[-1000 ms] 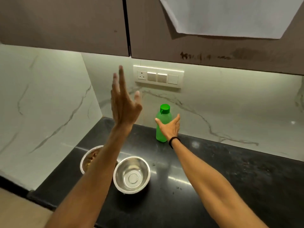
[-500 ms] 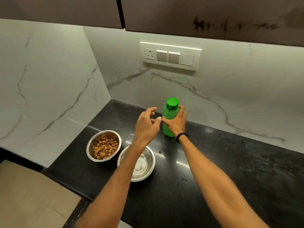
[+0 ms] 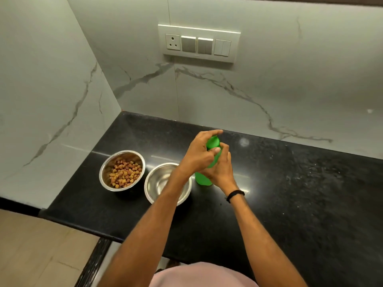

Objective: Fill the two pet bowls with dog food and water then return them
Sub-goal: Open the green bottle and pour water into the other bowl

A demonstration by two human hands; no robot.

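Note:
Two steel pet bowls stand on the black counter (image 3: pixel 290 204). The left bowl (image 3: pixel 122 170) holds brown dog food. The right bowl (image 3: pixel 163 183) looks empty and is partly hidden by my left forearm. Just right of it stands a green water bottle (image 3: pixel 204 179). My right hand (image 3: pixel 220 172) is wrapped around the bottle's body. My left hand (image 3: pixel 200 152) grips the green cap (image 3: pixel 213 141) from above.
A marble wall with a switch and socket panel (image 3: pixel 199 43) rises behind the counter, and another marble wall closes the left side. The counter runs on to the right. Its front edge is near my body, with tan floor at lower left.
My left hand came down from near the cabinet onto the bottle's cap. My right hand closed around the bottle, which now stands nearer the empty bowl. The view tilted downward.

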